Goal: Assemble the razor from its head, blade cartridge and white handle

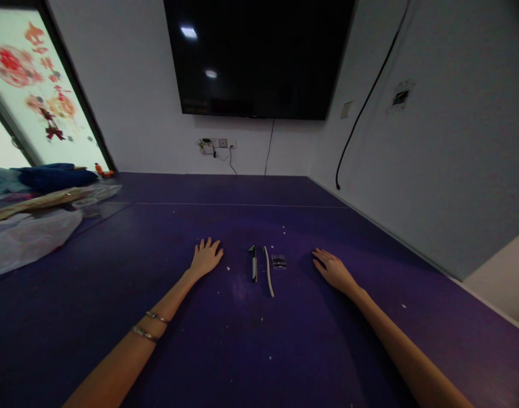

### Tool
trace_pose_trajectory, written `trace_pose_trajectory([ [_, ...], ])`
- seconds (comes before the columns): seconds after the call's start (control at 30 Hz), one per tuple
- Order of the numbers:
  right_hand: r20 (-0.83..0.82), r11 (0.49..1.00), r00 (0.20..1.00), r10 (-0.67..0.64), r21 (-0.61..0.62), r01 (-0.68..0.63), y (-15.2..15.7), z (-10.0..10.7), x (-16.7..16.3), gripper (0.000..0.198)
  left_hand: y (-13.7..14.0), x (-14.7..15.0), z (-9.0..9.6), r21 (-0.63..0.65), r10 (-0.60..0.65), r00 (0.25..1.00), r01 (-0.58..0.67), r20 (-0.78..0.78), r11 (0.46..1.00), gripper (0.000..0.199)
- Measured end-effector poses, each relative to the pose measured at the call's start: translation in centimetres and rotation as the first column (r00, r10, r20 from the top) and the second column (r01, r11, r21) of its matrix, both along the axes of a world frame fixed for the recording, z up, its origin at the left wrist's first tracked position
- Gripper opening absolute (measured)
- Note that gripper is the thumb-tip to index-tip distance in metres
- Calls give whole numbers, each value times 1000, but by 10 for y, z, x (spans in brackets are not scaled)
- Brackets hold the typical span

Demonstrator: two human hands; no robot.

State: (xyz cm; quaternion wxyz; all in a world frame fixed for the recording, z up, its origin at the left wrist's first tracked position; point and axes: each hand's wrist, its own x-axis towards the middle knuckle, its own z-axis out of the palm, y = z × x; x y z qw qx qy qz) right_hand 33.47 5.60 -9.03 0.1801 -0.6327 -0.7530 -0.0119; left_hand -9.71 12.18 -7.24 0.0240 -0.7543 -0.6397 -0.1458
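Observation:
Flat on the purple table [225, 340] rests my left hand [205, 258], fingers spread, holding nothing. My right hand [334, 271] lies on the same surface, fingers stretched out and nothing in them. Between the two hands, a razor [254, 266] with a dark head and a grey-and-black handle is nearest my left hand. Just right of it is a thin, pale, slightly curved stick [268, 275], perhaps a toothbrush; its far end is dark. A small clear pack with dark pieces inside [279, 262] lies beside the stick, on the side of my right hand. Neither hand touches these things.
Plastic bags [34, 238] and folded blue cloth [58, 177] are heaped at the left. A small orange object [102, 170] stands behind them. A television [259, 56] hangs on the far wall. A black cable [365, 102] dangles at the right wall. White specks dot the surface.

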Motion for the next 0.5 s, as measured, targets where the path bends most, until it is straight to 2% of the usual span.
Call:
trace_pose_trajectory([
  [0.5,24,999,1000,-10,41,9,2,-6,1,48,-4,1,5,10,9,999,-8,-44,1000,49],
])
